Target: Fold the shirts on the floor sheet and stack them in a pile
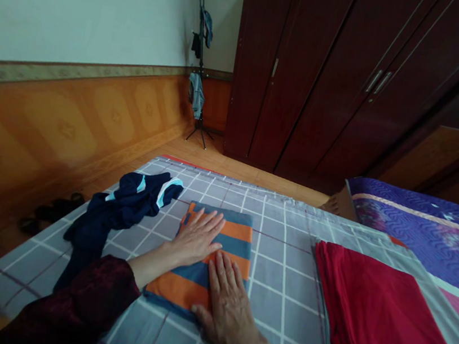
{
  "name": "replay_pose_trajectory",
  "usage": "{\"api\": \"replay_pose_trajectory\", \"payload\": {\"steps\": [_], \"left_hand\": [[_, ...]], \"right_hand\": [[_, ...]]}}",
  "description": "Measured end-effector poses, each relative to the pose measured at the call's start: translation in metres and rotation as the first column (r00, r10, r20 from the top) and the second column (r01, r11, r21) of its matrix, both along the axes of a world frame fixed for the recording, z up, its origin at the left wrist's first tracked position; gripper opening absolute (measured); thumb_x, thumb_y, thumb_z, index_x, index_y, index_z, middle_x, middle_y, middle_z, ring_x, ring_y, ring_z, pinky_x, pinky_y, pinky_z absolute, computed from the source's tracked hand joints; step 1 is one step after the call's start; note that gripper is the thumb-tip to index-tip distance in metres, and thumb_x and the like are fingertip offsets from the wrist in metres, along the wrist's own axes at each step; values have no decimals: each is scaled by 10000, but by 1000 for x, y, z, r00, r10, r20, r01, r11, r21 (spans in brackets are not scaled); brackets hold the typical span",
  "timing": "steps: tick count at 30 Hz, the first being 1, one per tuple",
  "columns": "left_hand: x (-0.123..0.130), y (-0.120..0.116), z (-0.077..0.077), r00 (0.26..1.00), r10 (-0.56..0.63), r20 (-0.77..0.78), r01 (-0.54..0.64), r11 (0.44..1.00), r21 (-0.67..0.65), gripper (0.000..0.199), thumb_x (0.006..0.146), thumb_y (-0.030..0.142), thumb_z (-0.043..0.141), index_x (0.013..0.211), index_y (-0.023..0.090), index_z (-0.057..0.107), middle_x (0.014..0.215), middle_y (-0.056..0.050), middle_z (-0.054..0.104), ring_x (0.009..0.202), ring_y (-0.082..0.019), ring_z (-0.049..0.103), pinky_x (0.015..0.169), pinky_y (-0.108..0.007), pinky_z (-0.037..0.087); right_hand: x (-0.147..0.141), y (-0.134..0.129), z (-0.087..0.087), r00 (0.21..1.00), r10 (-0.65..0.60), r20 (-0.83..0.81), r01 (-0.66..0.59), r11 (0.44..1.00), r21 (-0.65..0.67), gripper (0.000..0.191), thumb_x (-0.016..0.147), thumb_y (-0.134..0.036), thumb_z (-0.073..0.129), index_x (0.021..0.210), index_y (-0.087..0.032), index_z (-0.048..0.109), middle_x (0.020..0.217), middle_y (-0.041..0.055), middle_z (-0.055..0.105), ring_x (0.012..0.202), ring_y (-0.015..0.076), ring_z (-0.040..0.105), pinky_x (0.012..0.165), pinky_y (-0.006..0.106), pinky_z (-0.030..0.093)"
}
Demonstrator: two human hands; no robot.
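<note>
A folded garment (191,291) with orange and blue-grey stripes lies flat on the checked bed cover (268,291). My left hand (198,239) rests palm down on its upper part, fingers stretched toward the far edge. Lower and to the right, my right hand (230,303) also lies flat on the stripes, its fingertips close to my left thumb. Both hands are open and grip nothing. Left of the striped cloth is a crumpled navy garment (130,209) with light blue and white trim.
Folded red cloth (380,313) lies at the right of the bed. Beyond it is a purple patterned bedspread (419,221). A coat stand (201,65) stands in the corner beside a dark red wardrobe (303,74). Dark shoes (50,212) sit on the floor at left.
</note>
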State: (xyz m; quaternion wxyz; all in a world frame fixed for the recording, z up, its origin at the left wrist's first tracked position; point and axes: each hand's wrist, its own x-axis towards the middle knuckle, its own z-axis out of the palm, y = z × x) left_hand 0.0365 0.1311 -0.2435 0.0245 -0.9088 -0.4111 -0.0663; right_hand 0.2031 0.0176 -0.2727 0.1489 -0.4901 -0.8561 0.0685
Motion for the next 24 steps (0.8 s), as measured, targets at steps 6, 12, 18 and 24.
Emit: {"api": "replay_pose_trajectory", "payload": {"steps": [6,12,18,24], "left_hand": [[10,-10,-10,999,-32,42,36,995,-89,552,968,472,308,1455,213,278,1527,-44,268,1425,-194,147,1161,-423,112],[-5,-4,-19,998,5,68,2,995,-100,632,941,553,331,1462,201,265,1536,-63,231,1430,-218,117,1161,-458,98],[-36,-13,-18,988,146,52,-137,979,-150,634,941,474,395,1471,164,237,1539,-103,207,1424,-269,131,1139,-505,153],[-33,-72,-4,997,-59,49,67,982,-179,721,907,508,464,1492,289,105,1557,-25,151,1428,-258,114,1152,-498,100]], "right_hand": [[-4,-17,-8,999,33,-28,-32,999,40,849,823,-623,495,1466,-118,265,1512,157,191,1386,355,197,1098,517,293],[25,-34,-19,992,123,35,-128,963,237,876,831,-613,484,1501,-166,138,1497,164,259,1343,346,323,995,483,398],[49,-60,-34,977,40,211,-137,871,472,827,818,-704,396,1452,-178,324,1384,138,482,1307,335,362,934,418,399],[48,-64,-34,971,-32,237,-109,823,558,838,819,-739,298,1427,-167,363,1306,163,544,1291,348,381,917,425,399]]}}
